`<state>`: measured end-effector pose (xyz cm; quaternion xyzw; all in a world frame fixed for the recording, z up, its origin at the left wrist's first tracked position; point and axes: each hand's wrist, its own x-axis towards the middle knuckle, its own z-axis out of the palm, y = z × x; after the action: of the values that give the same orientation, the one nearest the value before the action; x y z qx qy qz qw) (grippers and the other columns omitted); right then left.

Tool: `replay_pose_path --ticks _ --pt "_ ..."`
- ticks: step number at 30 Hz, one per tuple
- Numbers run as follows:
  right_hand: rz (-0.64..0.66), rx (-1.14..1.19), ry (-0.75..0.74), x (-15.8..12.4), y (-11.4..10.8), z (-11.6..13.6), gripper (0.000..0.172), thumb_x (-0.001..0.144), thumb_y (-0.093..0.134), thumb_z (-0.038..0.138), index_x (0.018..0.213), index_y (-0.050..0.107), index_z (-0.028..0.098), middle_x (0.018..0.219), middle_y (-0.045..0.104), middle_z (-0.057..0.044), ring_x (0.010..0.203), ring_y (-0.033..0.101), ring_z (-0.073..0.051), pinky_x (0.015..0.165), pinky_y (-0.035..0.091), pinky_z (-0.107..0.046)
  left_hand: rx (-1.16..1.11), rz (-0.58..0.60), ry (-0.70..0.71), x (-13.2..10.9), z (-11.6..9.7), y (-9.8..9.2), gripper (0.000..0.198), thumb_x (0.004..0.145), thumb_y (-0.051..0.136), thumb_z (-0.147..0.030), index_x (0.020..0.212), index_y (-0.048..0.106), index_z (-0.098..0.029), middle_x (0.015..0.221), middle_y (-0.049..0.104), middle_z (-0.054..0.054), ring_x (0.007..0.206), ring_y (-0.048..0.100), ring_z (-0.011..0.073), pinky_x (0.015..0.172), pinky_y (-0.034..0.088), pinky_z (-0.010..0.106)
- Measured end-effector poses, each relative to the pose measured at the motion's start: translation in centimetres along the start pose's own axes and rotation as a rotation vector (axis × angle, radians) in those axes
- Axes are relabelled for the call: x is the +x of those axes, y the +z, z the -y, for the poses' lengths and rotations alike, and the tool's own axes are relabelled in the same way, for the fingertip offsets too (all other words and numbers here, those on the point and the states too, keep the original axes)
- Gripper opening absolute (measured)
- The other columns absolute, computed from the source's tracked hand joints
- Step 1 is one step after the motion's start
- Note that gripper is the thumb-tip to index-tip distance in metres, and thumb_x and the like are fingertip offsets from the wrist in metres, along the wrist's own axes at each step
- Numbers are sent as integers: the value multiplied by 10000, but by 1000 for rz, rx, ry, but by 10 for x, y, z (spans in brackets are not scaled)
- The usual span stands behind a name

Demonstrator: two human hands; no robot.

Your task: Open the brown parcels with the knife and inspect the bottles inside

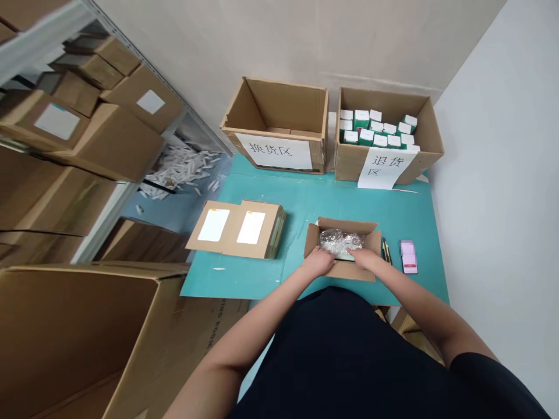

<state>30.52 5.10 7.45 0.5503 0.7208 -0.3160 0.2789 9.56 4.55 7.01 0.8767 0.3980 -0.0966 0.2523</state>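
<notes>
A small open cardboard box (353,271) stands near the table's front edge with its flaps spread. Clear bubble wrap (340,240) fills it, bunched around something pale that I cannot make out. My left hand (321,262) reaches over the near left corner, its fingers curled at the wrap's edge. From the near right side, my right hand (365,258) dips in with its fingers closed against the wrap. The fingertips of both hands are partly hidden.
Left on the teal table (244,279) lie flat cartons (266,233) with white labels. A phone (409,257) and a yellow-black cutter (386,251) lie right. Behind stand a large open box (279,139) and another (349,166) holding several green-white cartons (367,137). Shelves flank the left.
</notes>
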Motion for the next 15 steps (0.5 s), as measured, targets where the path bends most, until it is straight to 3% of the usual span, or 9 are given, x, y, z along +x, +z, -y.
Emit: replay_pose_path --ticks 4,7,10,12,15 --pt "-60 -11 -14 -8 2 -1 575 929 480 100 1483 493 253 1328 654 -142 1019 694 -258 793 489 -300 -46 97 -14 13 0 -1 394 1005 452 -384 1037 774 -160 1040 755 148 1012 689 295 989 454 435" --pt "-94 -24 -34 -15 1 0 380 935 480 93 1235 685 205 1263 679 -139 1084 664 -253 852 473 -297 -40 55 -20 16 1 0 369 991 478 -397 1051 772 -182 1289 683 161 1206 618 328 1040 441 460" --pt "-77 -44 -47 -19 1 2 326 912 510 75 1091 756 191 1180 721 -146 1142 645 -275 912 464 -325 12 -6 -23 19 1 2 290 957 550 -354 1077 755 -187 1514 520 155 1397 464 364 1110 390 502" --pt "-66 -51 -43 -20 2 3 348 916 504 86 1132 755 195 1153 738 -159 1144 652 -294 944 463 -367 54 -30 -16 23 1 4 312 918 606 -293 1195 705 -188 1563 461 158 1435 419 367 1144 353 526" --pt "-67 -41 -29 -18 1 4 438 928 492 112 1311 674 219 1168 744 -161 1128 671 -305 955 471 -401 67 -53 -14 33 0 5 607 854 674 -216 1442 522 -205 1585 424 177 1455 388 372 1160 324 569"
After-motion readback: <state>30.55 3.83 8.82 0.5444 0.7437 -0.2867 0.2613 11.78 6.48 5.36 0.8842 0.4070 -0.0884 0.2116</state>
